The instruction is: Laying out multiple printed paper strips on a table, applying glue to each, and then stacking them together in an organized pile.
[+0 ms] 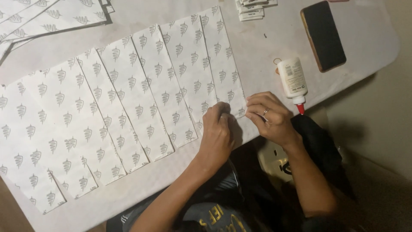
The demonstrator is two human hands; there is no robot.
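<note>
We look down on a pale table (274,38) and both hands meet just right of centre, at the near end of a white printed paper bag (221,60). That bag is a long flat strip, white with rows of small grey cone-shaped motifs, running from the top centre of the frame down to the hands. It is the rightmost of a fanned row of like bags (128,99) that overlap one another and spread down toward the lower left.

Our left hand (218,133) lies palm down, fingers pressed flat on the bag's lower end, holding nothing but the paper beneath it. Our right hand (270,116), a ring on one finger, curls narrowly, its fingertips pinching the bag's bottom corner right at the table's near edge. The two hands sit just beside each other, almost touching.

Just right of the right hand lies a white glue bottle (292,81) on its side, its red tip pointing down toward the table's edge. Further up, in the upper right, a dark phone (322,35) rests face up. At the top edge, a small stack of white slips (253,10) sits beside the bag's far end. In the upper left, another pile of printed sheets (51,17) lies well apart from the hands.
</note>
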